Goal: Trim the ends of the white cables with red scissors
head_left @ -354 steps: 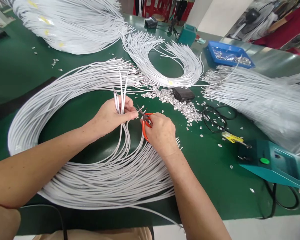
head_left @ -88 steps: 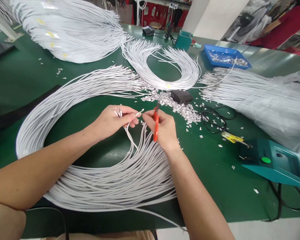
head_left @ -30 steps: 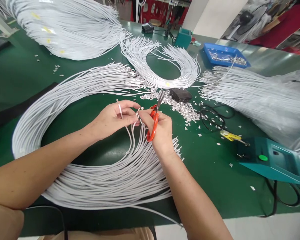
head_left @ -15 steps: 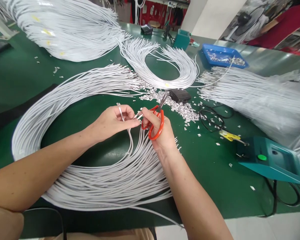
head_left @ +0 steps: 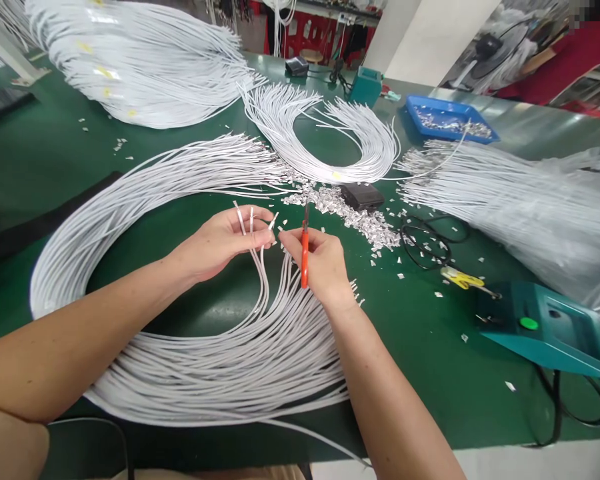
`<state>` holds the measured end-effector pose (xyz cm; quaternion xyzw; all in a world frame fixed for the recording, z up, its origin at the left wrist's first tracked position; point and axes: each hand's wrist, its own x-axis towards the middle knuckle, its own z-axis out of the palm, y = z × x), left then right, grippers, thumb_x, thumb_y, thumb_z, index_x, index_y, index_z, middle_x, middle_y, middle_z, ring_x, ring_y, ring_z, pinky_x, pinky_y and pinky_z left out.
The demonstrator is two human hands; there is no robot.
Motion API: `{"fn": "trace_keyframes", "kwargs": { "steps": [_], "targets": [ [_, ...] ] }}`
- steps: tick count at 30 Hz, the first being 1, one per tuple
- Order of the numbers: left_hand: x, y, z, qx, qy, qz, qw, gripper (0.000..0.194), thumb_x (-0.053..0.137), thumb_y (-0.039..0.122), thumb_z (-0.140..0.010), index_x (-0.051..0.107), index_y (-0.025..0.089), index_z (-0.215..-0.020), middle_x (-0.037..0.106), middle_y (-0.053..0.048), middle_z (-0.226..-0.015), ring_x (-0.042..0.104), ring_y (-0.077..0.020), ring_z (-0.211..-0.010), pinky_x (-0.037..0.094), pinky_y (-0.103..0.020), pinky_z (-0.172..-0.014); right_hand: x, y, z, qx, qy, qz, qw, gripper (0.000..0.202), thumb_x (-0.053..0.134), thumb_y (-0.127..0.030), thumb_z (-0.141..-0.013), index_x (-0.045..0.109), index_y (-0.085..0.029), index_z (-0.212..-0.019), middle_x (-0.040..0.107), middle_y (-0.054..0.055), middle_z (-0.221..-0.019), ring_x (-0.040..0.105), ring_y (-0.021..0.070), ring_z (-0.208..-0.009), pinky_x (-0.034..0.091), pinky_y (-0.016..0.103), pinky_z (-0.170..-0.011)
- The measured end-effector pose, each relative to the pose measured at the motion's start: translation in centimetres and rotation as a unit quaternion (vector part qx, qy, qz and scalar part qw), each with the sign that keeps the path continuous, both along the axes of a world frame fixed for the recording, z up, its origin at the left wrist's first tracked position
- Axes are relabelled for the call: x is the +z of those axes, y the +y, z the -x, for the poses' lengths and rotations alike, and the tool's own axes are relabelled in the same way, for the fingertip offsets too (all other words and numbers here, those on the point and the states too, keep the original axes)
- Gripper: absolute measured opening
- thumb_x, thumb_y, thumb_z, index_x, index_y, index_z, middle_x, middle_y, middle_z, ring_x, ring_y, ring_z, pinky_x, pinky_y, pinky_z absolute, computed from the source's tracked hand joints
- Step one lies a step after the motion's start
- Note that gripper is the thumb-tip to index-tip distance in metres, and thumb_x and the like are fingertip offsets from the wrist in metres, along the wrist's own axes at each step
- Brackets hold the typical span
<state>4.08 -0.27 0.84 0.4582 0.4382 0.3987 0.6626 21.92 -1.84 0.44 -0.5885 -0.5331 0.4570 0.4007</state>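
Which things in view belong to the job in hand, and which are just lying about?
In hand:
White cables, left hand
Orange cutters, right hand
Nearest coil, which those cables join

Apparently lying about:
Blue tray
Yellow tool
Black block

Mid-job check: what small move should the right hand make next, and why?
Probably ease the right hand a little left so its fingertips can take the nearest cable end. The left hand presents that end just short of them, while the orange-handled tool in the right hand points forward, not at the cable.
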Motion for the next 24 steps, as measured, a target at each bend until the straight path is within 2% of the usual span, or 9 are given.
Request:
{"fn": "trace_keyframes", "kwargs": {
  "steps": [2, 3, 6, 8, 12, 15, 21, 24],
  "targets": [
    [-0.07, 0.1, 0.12, -0.001, 0.022, -0.002, 1.0, 0.039, 0.082, 0.032, -0.071, 0.071, 0.023, -0.108, 0.066, 0.002, -0.077, 0.058, -0.0118, -0.072, 0.045, -0.027, -0.07, -0.17, -0.01, -0.06, 0.012, -0.078, -0.011, 0.997, 0.029, 0.069, -0.047, -0.074, 0.067, -0.019, -0.069, 0.06, -0.002, -0.065, 0.048, 0.0123, -0.062, 0.038, 0.027, -0.062],
    [-0.07, 0.13, 0.15, -0.001, 0.04, -0.008, 0.999, 0.039, 0.082, 0.034, -0.071, 0.073, 0.022, -0.107, 0.067, 0.0, -0.08, 0.058, -0.0125, -0.073, 0.046, -0.028, -0.07, -0.2, -0.04, -0.06, 0.016, -0.114, -0.013, 0.993, 0.029, 0.067, -0.048, -0.075, 0.067, -0.019, -0.07, 0.06, -0.002, -0.064, 0.048, 0.0126, -0.061, 0.038, 0.027, -0.06],
    [0.01, 0.16, 0.12, 0.01, 0.089, -0.036, 0.995, 0.032, 0.084, 0.038, -0.067, 0.078, 0.019, -0.092, 0.072, -0.005, -0.089, 0.061, -0.0155, -0.077, 0.048, -0.031, -0.073, -0.17, -0.14, 0.02, 0.027, -0.196, -0.027, 0.98, 0.029, 0.062, -0.048, -0.079, 0.067, -0.02, -0.072, 0.061, -0.001, -0.066, 0.048, 0.0132, -0.06, 0.037, 0.027, -0.059],
    [0.08, 0.13, 0.01, 0.02, 0.104, -0.053, 0.993, 0.029, 0.085, 0.037, -0.064, 0.078, 0.02, -0.086, 0.073, -0.005, -0.088, 0.063, -0.0169, -0.079, 0.05, -0.032, -0.075, -0.16, -0.19, 0.1, 0.04, -0.228, -0.043, 0.972, 0.027, 0.061, -0.046, -0.08, 0.066, -0.02, -0.071, 0.061, 0.0, -0.068, 0.048, 0.0132, -0.061, 0.036, 0.027, -0.059],
    [0.03, 0.01, -0.22, 0.042, 0.127, -0.073, 0.988, 0.027, 0.085, 0.034, -0.063, 0.075, 0.018, -0.082, 0.071, -0.003, -0.077, 0.063, -0.0165, -0.074, 0.05, -0.031, -0.073, -0.23, -0.3, 0.34, 0.05, -0.275, -0.071, 0.958, 0.037, 0.058, -0.048, -0.082, 0.048, -0.021, -0.058, 0.055, 0.0, -0.063, 0.039, 0.0119, -0.057, 0.032, 0.027, -0.057],
    [-0.07, -0.15, -0.28, 0.042, 0.154, -0.088, 0.983, 0.024, 0.084, 0.034, -0.064, 0.072, 0.018, -0.079, 0.069, -0.002, -0.073, 0.062, -0.0155, -0.071, 0.049, -0.029, -0.068, -0.18, -0.46, 0.59, 0.054, -0.304, -0.088, 0.947, 0.038, 0.056, -0.042, -0.083, 0.04, -0.021, -0.056, 0.054, -0.001, -0.063, 0.038, 0.0115, -0.057, 0.032, 0.028, -0.06],
    [0.02, -0.59, -0.41, 0.046, 0.204, -0.137, 0.968, 0.023, 0.081, 0.036, -0.067, 0.069, 0.019, -0.078, 0.067, -0.001, -0.071, 0.064, -0.0174, -0.076, 0.049, -0.028, -0.068, -0.19, -0.78, 0.8, 0.054, -0.356, -0.11, 0.926, 0.028, 0.054, -0.034, -0.085, 0.055, -0.02, -0.062, 0.061, 0.003, -0.071, 0.055, 0.0169, -0.071, 0.036, 0.03, -0.068],
    [0.22, -0.73, -0.58, 0.044, 0.221, -0.152, 0.962, 0.022, 0.079, 0.036, -0.07, 0.068, 0.019, -0.078, 0.069, -0.002, -0.074, 0.065, -0.0191, -0.08, 0.05, -0.029, -0.07, -0.43, -0.82, 0.71, 0.052, -0.375, -0.119, 0.918, 0.027, 0.053, -0.034, -0.087, 0.061, -0.019, -0.067, 0.064, 0.005, -0.076, 0.059, 0.0194, -0.077, 0.036, 0.031, -0.069]
  ]
}}
